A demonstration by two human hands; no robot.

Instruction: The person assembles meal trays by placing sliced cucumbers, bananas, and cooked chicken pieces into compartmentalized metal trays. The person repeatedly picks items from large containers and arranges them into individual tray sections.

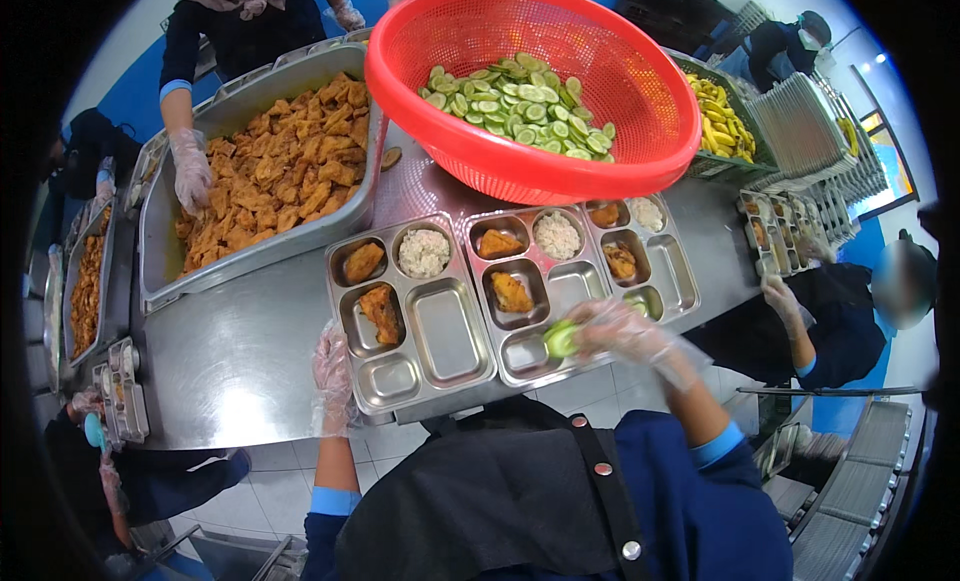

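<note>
My right hand [640, 336], in a clear plastic glove, is closed on cucumber slices [562, 339] over the small front compartment of the middle steel tray [520, 372]. My left hand [333, 373], gloved too, is closed at the left rim of the left steel tray [447, 331]. A third steel tray [672, 266] adjoins on the right, with cucumber in its small compartment [645, 301]. All three hold rice [424, 252] and browned fried pieces [381, 314]. The left tray's large and small front compartments are bare. Just beyond stands a red perforated basin [530, 186] with sliced cucumbers [530, 106].
At the far left, a large grey tub [255, 271] holds fried pieces; a co-worker's gloved hand [190, 171] reaches into it. Bananas [722, 121] fill a crate behind the basin. Stacked trays [800, 131] stand far right, near another person [840, 311]. Filled trays [775, 231] lie nearby.
</note>
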